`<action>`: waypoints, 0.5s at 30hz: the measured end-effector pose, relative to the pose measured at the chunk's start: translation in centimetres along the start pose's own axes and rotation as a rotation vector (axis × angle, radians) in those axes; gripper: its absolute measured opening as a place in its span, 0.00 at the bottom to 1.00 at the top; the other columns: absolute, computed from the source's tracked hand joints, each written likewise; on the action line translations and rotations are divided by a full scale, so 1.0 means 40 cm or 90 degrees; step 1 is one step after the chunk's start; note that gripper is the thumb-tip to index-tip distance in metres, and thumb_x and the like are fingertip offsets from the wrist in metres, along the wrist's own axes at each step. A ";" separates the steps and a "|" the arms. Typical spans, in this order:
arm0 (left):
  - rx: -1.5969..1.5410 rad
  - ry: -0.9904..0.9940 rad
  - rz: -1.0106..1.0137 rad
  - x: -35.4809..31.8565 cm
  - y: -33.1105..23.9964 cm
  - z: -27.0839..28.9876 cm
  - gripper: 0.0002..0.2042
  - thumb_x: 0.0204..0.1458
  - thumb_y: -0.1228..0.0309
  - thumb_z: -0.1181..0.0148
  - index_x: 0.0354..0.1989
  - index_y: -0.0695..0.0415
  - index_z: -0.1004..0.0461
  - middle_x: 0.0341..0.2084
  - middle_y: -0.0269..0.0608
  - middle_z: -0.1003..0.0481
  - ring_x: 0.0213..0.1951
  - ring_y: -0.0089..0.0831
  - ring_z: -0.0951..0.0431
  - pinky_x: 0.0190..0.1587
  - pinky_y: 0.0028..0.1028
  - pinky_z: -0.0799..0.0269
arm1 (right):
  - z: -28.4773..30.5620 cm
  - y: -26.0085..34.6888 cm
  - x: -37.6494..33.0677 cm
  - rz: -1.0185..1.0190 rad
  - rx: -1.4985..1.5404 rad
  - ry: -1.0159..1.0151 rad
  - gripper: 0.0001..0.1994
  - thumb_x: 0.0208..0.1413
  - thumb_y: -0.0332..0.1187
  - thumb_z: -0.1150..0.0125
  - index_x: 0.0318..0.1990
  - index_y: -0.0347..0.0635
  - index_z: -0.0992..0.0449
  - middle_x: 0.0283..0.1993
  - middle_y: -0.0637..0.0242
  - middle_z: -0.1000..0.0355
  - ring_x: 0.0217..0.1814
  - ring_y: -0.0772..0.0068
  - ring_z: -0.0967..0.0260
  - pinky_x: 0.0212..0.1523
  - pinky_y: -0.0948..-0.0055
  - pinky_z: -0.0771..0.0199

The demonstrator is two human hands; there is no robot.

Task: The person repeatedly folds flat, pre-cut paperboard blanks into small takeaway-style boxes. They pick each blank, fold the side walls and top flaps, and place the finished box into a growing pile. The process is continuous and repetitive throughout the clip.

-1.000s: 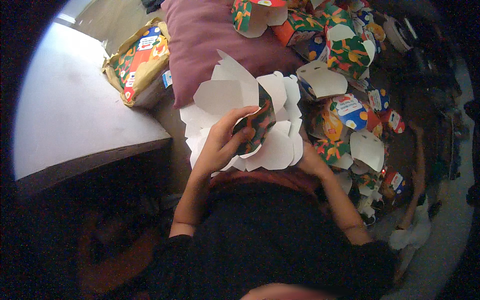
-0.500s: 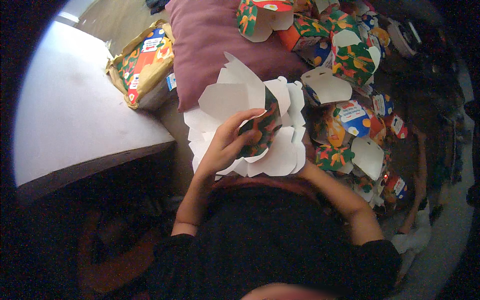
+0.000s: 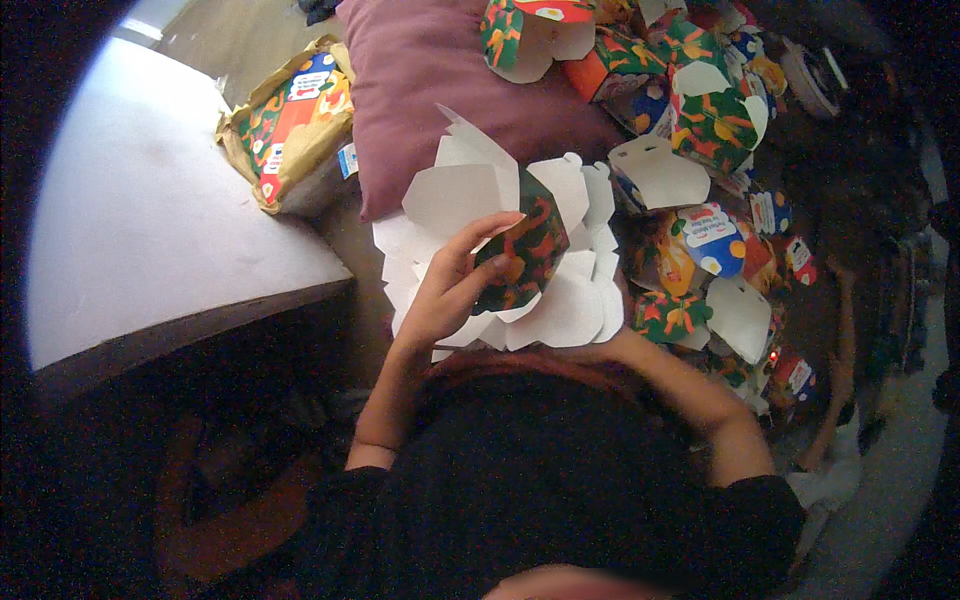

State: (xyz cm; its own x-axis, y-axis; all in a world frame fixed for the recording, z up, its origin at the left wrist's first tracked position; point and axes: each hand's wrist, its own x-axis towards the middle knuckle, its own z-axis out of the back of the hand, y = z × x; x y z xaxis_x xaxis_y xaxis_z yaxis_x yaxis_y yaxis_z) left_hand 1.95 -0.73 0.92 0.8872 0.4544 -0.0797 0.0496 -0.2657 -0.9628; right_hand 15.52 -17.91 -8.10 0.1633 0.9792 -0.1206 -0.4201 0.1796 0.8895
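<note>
Two hands: left hand (image 3: 447, 292) grips printed carton blank (image 3: 520, 255); right hidden beneath.

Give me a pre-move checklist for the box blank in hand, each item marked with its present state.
1. Left hand grips the patterned box blank: ok.
2. Right hand supports the blank from below: cannot tell, hidden under the stack of white flat blanks.
3. Blank rests over the stack, not off its edge: ok.
4. Folded boxes lie apart from the blank: ok.
5. Purple cushion free of the fold area: not ok, stack overlaps it.
</note>
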 end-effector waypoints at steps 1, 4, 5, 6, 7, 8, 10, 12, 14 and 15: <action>-0.008 -0.025 -0.008 -0.003 -0.001 0.001 0.19 0.54 0.79 0.52 0.57 0.61 0.39 0.53 0.42 0.35 0.55 0.29 0.36 0.56 0.29 0.39 | 0.004 -0.006 -0.005 0.006 0.001 0.009 0.27 0.47 0.38 0.38 0.55 0.44 0.36 0.54 0.59 0.35 0.57 0.60 0.37 0.56 0.65 0.38; -0.051 -0.087 -0.018 -0.010 -0.005 0.010 0.21 0.54 0.79 0.51 0.57 0.60 0.40 0.53 0.43 0.35 0.55 0.30 0.36 0.56 0.28 0.39 | 0.015 -0.054 -0.029 0.020 -0.018 0.046 0.27 0.46 0.39 0.38 0.55 0.45 0.35 0.54 0.59 0.35 0.57 0.59 0.38 0.57 0.64 0.39; -0.075 -0.099 -0.016 -0.011 -0.007 0.014 0.21 0.53 0.79 0.51 0.57 0.60 0.41 0.53 0.44 0.35 0.55 0.30 0.36 0.56 0.28 0.39 | 0.019 -0.073 -0.040 0.024 -0.027 0.061 0.26 0.46 0.39 0.38 0.55 0.46 0.35 0.55 0.59 0.35 0.57 0.59 0.38 0.58 0.64 0.39; -0.107 -0.111 -0.019 -0.013 -0.009 0.018 0.22 0.53 0.79 0.51 0.58 0.60 0.41 0.54 0.45 0.35 0.55 0.30 0.36 0.56 0.28 0.39 | 0.024 -0.089 -0.052 0.027 -0.039 0.081 0.26 0.46 0.39 0.37 0.55 0.46 0.35 0.55 0.59 0.35 0.57 0.59 0.38 0.58 0.63 0.39; -0.114 -0.132 -0.030 -0.014 -0.011 0.019 0.23 0.52 0.79 0.50 0.58 0.60 0.42 0.55 0.47 0.37 0.55 0.31 0.35 0.55 0.29 0.38 | 0.033 -0.099 -0.065 0.030 -0.070 0.108 0.26 0.46 0.39 0.37 0.54 0.47 0.35 0.55 0.59 0.35 0.57 0.59 0.38 0.58 0.63 0.40; -0.131 -0.154 -0.035 -0.017 -0.014 0.023 0.23 0.52 0.79 0.49 0.58 0.60 0.43 0.55 0.48 0.37 0.55 0.31 0.35 0.55 0.29 0.38 | 0.047 -0.101 -0.077 0.036 -0.114 0.135 0.26 0.46 0.39 0.37 0.54 0.47 0.34 0.55 0.59 0.35 0.58 0.59 0.39 0.58 0.63 0.40; -0.171 -0.196 -0.033 -0.025 -0.021 0.028 0.24 0.51 0.79 0.49 0.59 0.60 0.43 0.55 0.49 0.37 0.55 0.32 0.34 0.55 0.29 0.38 | 0.092 -0.072 -0.104 0.067 -0.289 0.141 0.25 0.45 0.38 0.37 0.54 0.47 0.34 0.55 0.58 0.35 0.57 0.57 0.38 0.58 0.62 0.39; -0.192 -0.187 -0.050 -0.039 -0.031 0.027 0.25 0.51 0.79 0.48 0.59 0.60 0.45 0.55 0.51 0.37 0.55 0.34 0.34 0.55 0.30 0.36 | 0.162 0.001 -0.130 0.118 -0.525 0.083 0.24 0.45 0.35 0.37 0.53 0.47 0.33 0.54 0.56 0.33 0.56 0.54 0.36 0.56 0.62 0.36; -0.210 -0.187 -0.069 -0.046 -0.040 0.020 0.25 0.50 0.79 0.48 0.58 0.59 0.45 0.54 0.53 0.37 0.54 0.35 0.34 0.54 0.30 0.35 | 0.259 0.091 -0.134 -0.070 -0.338 0.287 0.23 0.46 0.36 0.38 0.52 0.46 0.31 0.54 0.55 0.34 0.56 0.50 0.36 0.57 0.60 0.38; -0.213 -0.180 -0.064 -0.049 -0.046 0.015 0.24 0.50 0.79 0.48 0.58 0.59 0.44 0.54 0.53 0.36 0.54 0.35 0.33 0.53 0.30 0.34 | 0.305 0.137 -0.136 -0.125 -0.272 0.299 0.22 0.46 0.36 0.38 0.52 0.45 0.31 0.54 0.54 0.34 0.56 0.49 0.37 0.58 0.61 0.38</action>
State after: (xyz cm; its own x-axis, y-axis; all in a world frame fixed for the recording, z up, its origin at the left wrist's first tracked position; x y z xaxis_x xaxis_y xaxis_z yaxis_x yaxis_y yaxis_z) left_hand -0.16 -0.62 2.70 0.7119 0.6948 -0.1020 0.3161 -0.4468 -0.8369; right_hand 23.21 -23.40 2.81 -0.0927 0.8448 -0.5271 -0.7548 0.2856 0.5905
